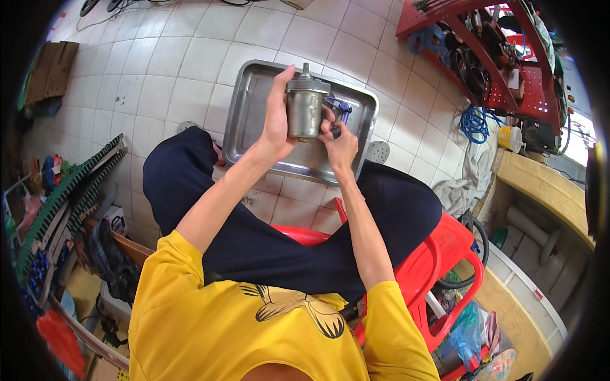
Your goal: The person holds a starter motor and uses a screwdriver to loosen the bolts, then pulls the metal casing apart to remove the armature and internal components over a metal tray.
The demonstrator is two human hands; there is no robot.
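Observation:
My left hand (277, 120) is wrapped round a silvery metal cylinder (305, 111), its thumb along the left side. The cylinder is upright, with a wider ridged cap, a thin stem on top and a small brassy knob at its base. Close on its right, my right hand (341, 145) has closed fingers round a small blue-handled tool (344, 109); the tool's exact kind is unclear. Some left fingertips show at the cylinder's right side. Both hands are over a shallow rectangular metal tray (244, 152) on the floor, between my knees.
Under me is a red plastic chair (438, 273). A red metal rack (495, 70) with tools stands far right, near a coiled blue hose (473, 124). Green-edged strips (70, 190) and clutter lie at left; cardboard (49, 73) stands far left. White tiles cover the floor.

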